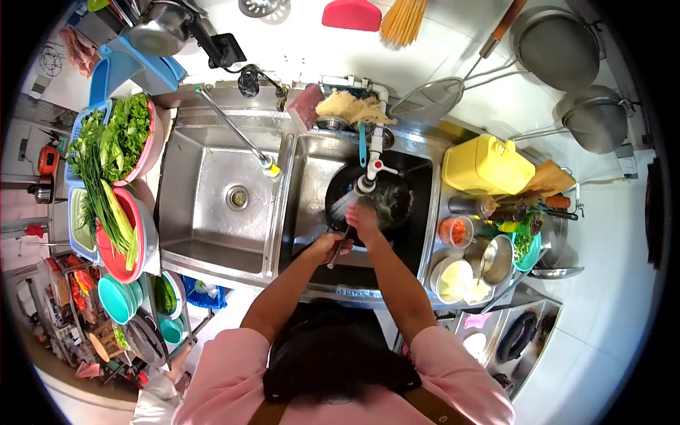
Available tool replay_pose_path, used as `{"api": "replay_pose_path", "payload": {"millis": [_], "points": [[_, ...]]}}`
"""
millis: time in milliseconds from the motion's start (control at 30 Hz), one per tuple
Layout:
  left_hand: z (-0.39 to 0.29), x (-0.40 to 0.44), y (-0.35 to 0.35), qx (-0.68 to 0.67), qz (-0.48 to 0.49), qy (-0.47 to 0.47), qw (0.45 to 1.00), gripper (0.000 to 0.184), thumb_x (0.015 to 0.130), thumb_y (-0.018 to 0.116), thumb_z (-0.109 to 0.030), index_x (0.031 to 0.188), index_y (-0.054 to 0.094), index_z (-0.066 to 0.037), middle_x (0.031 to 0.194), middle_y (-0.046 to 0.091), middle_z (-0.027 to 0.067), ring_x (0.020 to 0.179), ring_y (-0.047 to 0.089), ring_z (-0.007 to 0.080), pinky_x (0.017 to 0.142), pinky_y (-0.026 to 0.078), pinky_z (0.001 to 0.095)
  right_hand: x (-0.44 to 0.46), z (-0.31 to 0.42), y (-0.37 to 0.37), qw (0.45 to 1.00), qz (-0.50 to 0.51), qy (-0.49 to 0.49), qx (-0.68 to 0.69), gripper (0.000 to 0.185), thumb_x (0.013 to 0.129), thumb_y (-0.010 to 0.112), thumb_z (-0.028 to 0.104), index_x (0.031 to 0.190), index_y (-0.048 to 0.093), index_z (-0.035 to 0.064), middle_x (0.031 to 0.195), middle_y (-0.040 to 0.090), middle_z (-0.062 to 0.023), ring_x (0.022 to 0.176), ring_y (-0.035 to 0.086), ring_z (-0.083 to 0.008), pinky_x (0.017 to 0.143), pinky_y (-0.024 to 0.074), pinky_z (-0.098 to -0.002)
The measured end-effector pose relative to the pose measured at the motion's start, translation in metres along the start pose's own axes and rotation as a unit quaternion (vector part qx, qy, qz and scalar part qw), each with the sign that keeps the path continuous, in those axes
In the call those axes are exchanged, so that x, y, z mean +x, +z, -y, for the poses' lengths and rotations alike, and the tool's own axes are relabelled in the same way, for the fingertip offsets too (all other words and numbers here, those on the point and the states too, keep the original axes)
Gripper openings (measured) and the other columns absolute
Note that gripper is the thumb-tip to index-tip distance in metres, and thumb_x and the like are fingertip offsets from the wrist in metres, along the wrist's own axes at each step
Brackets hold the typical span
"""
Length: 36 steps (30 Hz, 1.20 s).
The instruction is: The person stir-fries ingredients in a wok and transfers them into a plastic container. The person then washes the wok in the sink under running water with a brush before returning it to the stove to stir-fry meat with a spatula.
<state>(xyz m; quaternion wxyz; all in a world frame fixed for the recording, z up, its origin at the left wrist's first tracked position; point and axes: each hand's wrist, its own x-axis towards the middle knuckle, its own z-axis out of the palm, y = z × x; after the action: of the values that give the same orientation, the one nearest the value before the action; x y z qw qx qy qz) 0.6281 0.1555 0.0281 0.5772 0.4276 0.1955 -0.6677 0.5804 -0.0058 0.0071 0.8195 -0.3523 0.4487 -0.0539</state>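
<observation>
White tiles (602,212) back the steel sink (304,159); a thin handle (332,264) slants away rightward, the left hand (330,246) curled round it, the right hand's (363,218) hold unclear.

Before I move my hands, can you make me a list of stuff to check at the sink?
1. Left hand gripping the stick: ok.
2. Right hand well away from the tap: not ok, it's just below it.
3. Black pan inside the sink: ok.
4. Pan clean inside: cannot tell.
5. Leafy greens out of the sink: ok.
6. Water not too hot: cannot tell.
</observation>
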Motion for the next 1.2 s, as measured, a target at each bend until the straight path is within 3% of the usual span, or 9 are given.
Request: {"api": "replay_pose_path", "payload": {"millis": [167, 300, 333, 433, 500, 633, 867, 1067, 1200], "points": [[-0.061, 0.014, 0.04, -0.065, 0.036, 0.091, 0.993, 0.032, 0.098, 0.042, -0.013, 0.123, 0.05, 0.005, 0.113, 0.064, 0.0175, 0.101, 0.065, 0.0255, 0.091, 0.057, 0.0399, 0.044, 0.028, 0.03, 0.888, 0.131, 0.106, 0.428, 0.023, 0.097, 0.049, 0.019, 0.105, 0.064, 0.0032, 0.091, 0.065, -0.0089, 0.078, 0.064, -0.0225, 0.072, 0.054, -0.0344], [-0.092, 0.048, 0.06, -0.094, 0.008, 0.064, 0.993, 0.019, 0.093, 0.054, -0.014, 0.102, 0.062, 0.0, 0.102, 0.066, 0.0161, 0.09, 0.067, 0.0253, 0.074, 0.059, 0.0396, -0.024, 0.09, 0.035, 0.994, -0.043, -0.009, -0.099, 0.022, 0.097, 0.049, 0.016, 0.104, 0.065, 0.0024, 0.087, 0.067, -0.011, 0.078, 0.064, -0.0233, 0.064, 0.0516, -0.0354], [-0.106, 0.024, 0.093, -0.13, -0.064, 0.059, 0.988, 0.017, 0.093, 0.057, -0.014, 0.097, 0.066, -0.001, 0.094, 0.069, 0.0141, 0.085, 0.069, 0.0256, 0.073, 0.059, 0.0387, -0.031, 0.097, 0.031, 0.997, -0.074, -0.016, -0.017, 0.02, 0.097, 0.049, 0.012, 0.101, 0.066, 0.0024, 0.087, 0.069, -0.0116, 0.072, 0.065, -0.0202, 0.056, 0.0495, -0.032], [-0.074, 0.099, 0.053, -0.023, 0.104, 0.343, 0.933, 0.023, 0.093, 0.056, -0.009, 0.113, 0.06, 0.004, 0.107, 0.067, 0.0178, 0.099, 0.067, 0.0307, 0.084, 0.059, 0.0421, -0.074, 0.159, 0.027, 0.952, -0.162, -0.194, -0.173, 0.016, 0.095, 0.055, 0.013, 0.094, 0.069, 0.0043, 0.079, 0.07, -0.009, 0.058, 0.062, -0.0137, 0.048, 0.0437, -0.0253], [-0.081, 0.079, 0.052, -0.305, 0.138, 0.101, 0.937, 0.029, 0.093, 0.054, -0.005, 0.12, 0.054, 0.007, 0.112, 0.065, 0.02, 0.104, 0.066, 0.0344, 0.088, 0.059, 0.044, -0.118, 0.218, 0.056, 0.896, -0.141, -0.335, -0.255, 0.019, 0.094, 0.061, 0.018, 0.087, 0.071, 0.0026, 0.069, 0.068, -0.0051, 0.055, 0.059, -0.0095, 0.048, 0.0413, -0.0227], [-0.055, 0.017, 0.03, -0.102, 0.0, 0.068, 0.992, 0.033, 0.091, 0.052, -0.001, 0.12, 0.048, 0.015, 0.111, 0.062, 0.0232, 0.1, 0.066, 0.0352, 0.089, 0.059, 0.0447, -0.165, 0.335, 0.164, 0.815, 0.015, -0.512, -0.27, 0.027, 0.098, 0.059, 0.026, 0.1, 0.067, -0.0001, 0.074, 0.068, -0.0066, 0.062, 0.062, -0.0124, 0.062, 0.0492, -0.028], [-0.002, -0.063, -0.02, 0.259, -0.076, 0.092, 0.958, 0.009, 0.087, 0.067, -0.008, 0.087, 0.063, 0.001, 0.071, 0.06, 0.0103, 0.055, 0.058, 0.019, 0.05, 0.051, 0.0354, -0.189, 0.503, 0.315, 0.584, -0.345, -0.615, -0.401, 0.053, 0.084, 0.067, 0.049, 0.113, 0.058, 0.0061, 0.109, 0.07, -0.0173, 0.099, 0.067, -0.0369, 0.085, 0.052, -0.045], [0.01, -0.054, -0.061, 0.666, -0.19, 0.159, 0.703, 0.038, 0.091, 0.057, -0.034, 0.103, 0.07, -0.001, 0.109, 0.068, 0.0253, 0.1, 0.068, 0.0376, 0.083, 0.056, 0.0484, -0.255, 0.523, 0.295, 0.423, -0.271, -0.74, -0.447, 0.046, 0.087, 0.064, 0.046, 0.111, 0.06, 0.0073, 0.096, 0.071, -0.0199, 0.091, 0.069, -0.0388, 0.079, 0.0533, -0.0484], [0.003, -0.091, -0.036, 0.663, -0.246, 0.092, 0.702, 0.044, 0.092, 0.054, -0.04, 0.113, 0.069, -0.004, 0.116, 0.066, 0.0242, 0.111, 0.063, 0.0415, 0.096, 0.049, 0.0506, -0.327, 0.469, 0.242, 0.528, -0.225, -0.709, -0.409, 0.04, 0.087, 0.068, 0.025, 0.12, 0.055, 0.0085, 0.091, 0.07, -0.0218, 0.083, 0.068, -0.0422, 0.073, 0.053, -0.0472]]}}
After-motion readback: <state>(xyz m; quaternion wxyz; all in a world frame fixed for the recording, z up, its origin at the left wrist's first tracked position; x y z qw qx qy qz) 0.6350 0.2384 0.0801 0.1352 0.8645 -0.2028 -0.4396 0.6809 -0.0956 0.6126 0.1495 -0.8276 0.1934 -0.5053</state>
